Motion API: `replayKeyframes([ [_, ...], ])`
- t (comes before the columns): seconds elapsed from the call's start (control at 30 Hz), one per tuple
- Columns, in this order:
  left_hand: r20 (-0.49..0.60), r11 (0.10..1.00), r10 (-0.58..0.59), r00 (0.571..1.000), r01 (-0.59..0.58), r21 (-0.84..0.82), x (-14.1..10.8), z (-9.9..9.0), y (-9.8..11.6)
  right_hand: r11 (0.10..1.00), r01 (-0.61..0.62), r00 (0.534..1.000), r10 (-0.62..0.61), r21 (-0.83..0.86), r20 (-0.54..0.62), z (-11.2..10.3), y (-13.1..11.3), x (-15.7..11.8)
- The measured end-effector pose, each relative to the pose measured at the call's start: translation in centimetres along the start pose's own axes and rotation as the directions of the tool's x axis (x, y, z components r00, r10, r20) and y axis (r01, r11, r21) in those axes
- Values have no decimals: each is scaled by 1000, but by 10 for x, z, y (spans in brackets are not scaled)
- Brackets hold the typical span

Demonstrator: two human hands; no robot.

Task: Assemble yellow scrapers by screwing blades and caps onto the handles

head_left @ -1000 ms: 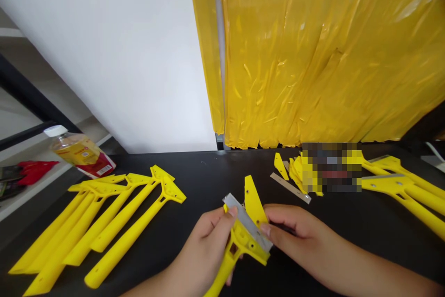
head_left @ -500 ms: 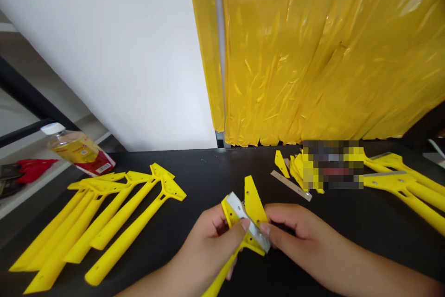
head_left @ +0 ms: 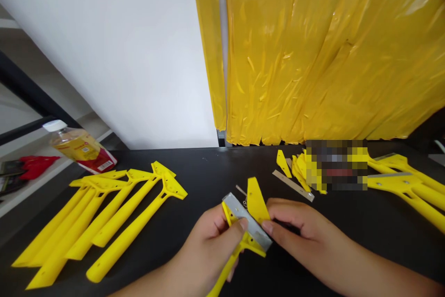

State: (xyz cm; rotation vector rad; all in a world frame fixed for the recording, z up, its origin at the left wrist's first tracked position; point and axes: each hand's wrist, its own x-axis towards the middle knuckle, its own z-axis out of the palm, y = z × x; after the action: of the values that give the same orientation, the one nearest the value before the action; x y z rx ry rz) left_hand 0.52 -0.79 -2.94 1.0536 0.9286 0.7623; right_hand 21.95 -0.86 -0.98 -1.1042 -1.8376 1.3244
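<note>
My left hand (head_left: 215, 243) grips a yellow scraper handle (head_left: 222, 276) by its wide head, the thumb pressing a grey metal blade (head_left: 238, 209) flat against it. The blade lies slantwise across the head. Between the thumb and fingers of my right hand (head_left: 299, 225) is a flat yellow cover plate (head_left: 256, 200), raised on edge just beside the blade. The right thumb tip is close to the blade's lower end; whether it touches cannot be made out. Small metal bits (head_left: 245, 202), perhaps screws, show behind the blade.
Several yellow scraper handles (head_left: 130, 236) lie in a row at left, near a bottle (head_left: 81, 148) with a white cap. At right are loose yellow plates (head_left: 301, 174), a metal strip (head_left: 293, 186) and scrapers with blades (head_left: 396, 181). Yellow plastic sheeting (head_left: 295, 56) hangs behind the black table (head_left: 194, 167).
The yellow plate has tilted and shifted slightly right from the blade, and more of the blade's face shows. Both hands keep their holds. The whole view has moved a little.
</note>
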Motion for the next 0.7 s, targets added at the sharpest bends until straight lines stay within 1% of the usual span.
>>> replayKeyframes([
  [0.07, -17, 1000, -9, 1000, 9, -5, 1, -1, 0, 1000, 18, 999, -17, 17, -45, -4, -2, 1],
  [0.13, -30, 1000, -22, 999, 22, -10, 3, -2, 0, 999, 7, 998, -5, 31, -58, -9, -4, 1],
  [0.23, -27, 1000, -23, 999, 23, -10, 4, -3, 3, 1000, -10, 1000, 10, -11, -28, -11, -6, 1],
  [0.37, -7, 999, -9, 1000, 9, -31, 3, -4, 6, 995, 53, 998, -50, -85, 36, -9, -6, 0],
  [0.43, 5, 998, 0, 1000, 0, -58, 3, -4, 6, 990, 61, 998, -56, -131, 43, -8, -4, -1],
  [0.57, 11, 996, 5, 1000, -4, -88, 5, -4, 2, 978, 66, 997, -57, -199, 51, -5, 0, -3],
  [0.7, -19, 992, -19, 1000, 16, -123, 6, -6, -6, 981, 47, 998, -36, -191, 57, -4, 2, 0],
])
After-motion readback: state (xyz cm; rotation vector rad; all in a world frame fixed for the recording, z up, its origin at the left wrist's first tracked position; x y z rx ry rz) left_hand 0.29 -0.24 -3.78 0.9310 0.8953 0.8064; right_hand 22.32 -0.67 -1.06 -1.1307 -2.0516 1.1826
